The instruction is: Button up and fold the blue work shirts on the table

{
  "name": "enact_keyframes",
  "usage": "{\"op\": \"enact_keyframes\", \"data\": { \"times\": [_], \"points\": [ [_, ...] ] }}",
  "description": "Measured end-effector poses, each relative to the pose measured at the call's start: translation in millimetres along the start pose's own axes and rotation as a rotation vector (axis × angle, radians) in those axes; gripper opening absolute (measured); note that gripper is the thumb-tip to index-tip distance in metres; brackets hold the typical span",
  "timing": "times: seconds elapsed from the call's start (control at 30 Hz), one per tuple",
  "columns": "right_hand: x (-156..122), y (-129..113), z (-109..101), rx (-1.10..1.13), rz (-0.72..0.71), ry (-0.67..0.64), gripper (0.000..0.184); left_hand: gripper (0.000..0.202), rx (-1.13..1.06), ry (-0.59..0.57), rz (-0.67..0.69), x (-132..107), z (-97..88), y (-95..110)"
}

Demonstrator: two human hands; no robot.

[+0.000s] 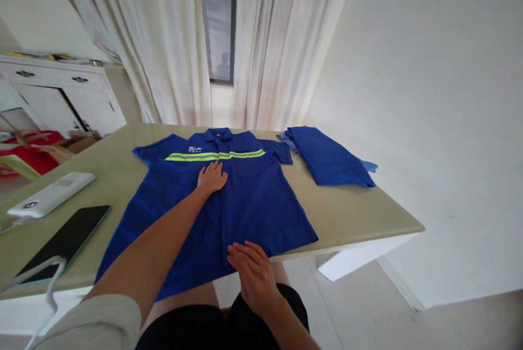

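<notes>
A blue short-sleeved work shirt point(257, 203) lies spread front side up on the table, its collar at the far end. A yellow-green and grey reflective stripe point(245, 154) crosses its chest, with a white print above it on the left. My left hand point(212, 177) rests on the front placket just below the stripe, fingers stretched out and nothing held. At the near hem, over the table's front edge, my right hand point(254, 273) has its fingers on top of the cloth. Its thumb is hidden, apparently beneath the hem.
Folded blue clothing point(330, 156) with lighter blue cloth under it lies at the table's right, near the wall. On the left are a white device point(53, 193) with a cable and a dark tablet-like slab point(63, 241). The pale table point(347, 219) ends close to my legs.
</notes>
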State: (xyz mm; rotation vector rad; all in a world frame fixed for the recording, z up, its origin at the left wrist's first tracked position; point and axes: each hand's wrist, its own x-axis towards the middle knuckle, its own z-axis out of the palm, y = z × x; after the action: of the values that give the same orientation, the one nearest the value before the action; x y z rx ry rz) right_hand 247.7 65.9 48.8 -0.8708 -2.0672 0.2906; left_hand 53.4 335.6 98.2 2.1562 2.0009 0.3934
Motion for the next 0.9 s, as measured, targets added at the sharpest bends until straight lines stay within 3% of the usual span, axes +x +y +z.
{"op": "enact_keyframes", "data": {
  "times": [0.13, 0.27, 0.4, 0.5, 0.6, 0.67, 0.73, 0.83, 0.9],
  "points": [
    [-0.8, -8.1, -0.8, -0.054, 0.032, -0.062, 0.060, 0.060, 0.038, -0.082, 0.030, 24.2, -4.3, -10.1],
    [-8.0, -24.5, 19.8, -0.141, 0.047, -0.057, 0.055, 0.066, 0.049, -0.040, 0.009, 43.4, -7.7, -9.1],
    [-22.6, -35.8, 31.5, -0.198, -0.061, 0.096, 0.034, 0.076, 0.123, -0.031, 0.080, 38.2, 9.1, -8.7],
    [2.5, -30.1, 9.8, -0.169, -0.098, 0.006, 0.026, 0.077, 0.157, -0.060, 0.079, 24.5, 19.6, -5.1],
    [73.6, 5.8, -20.9, -0.241, 0.041, -0.248, 0.038, 0.076, 0.169, -0.051, 0.103, 10.6, 20.4, 5.6],
    [129.2, 49.9, -32.0, -0.358, 0.109, -0.312, 0.048, 0.069, 0.163, -0.044, 0.181, 6.0, 16.1, 8.7],
    [173.6, 101.8, -33.6, -0.468, 0.201, -0.377, 0.059, 0.062, 0.149, 0.009, 0.248, 7.6, 8.1, -1.9],
    [206.3, 170.2, -31.5, -0.577, 0.481, -0.415, 0.067, 0.066, 0.169, 0.119, 0.118, 19.7, -9.7, -53.3],
    [213.6, 201.0, -37.1, -0.589, 0.556, -0.440, 0.074, 0.076, 0.177, 0.032, -0.090, 31.4, -23.2, -103.1]
  ]
}}
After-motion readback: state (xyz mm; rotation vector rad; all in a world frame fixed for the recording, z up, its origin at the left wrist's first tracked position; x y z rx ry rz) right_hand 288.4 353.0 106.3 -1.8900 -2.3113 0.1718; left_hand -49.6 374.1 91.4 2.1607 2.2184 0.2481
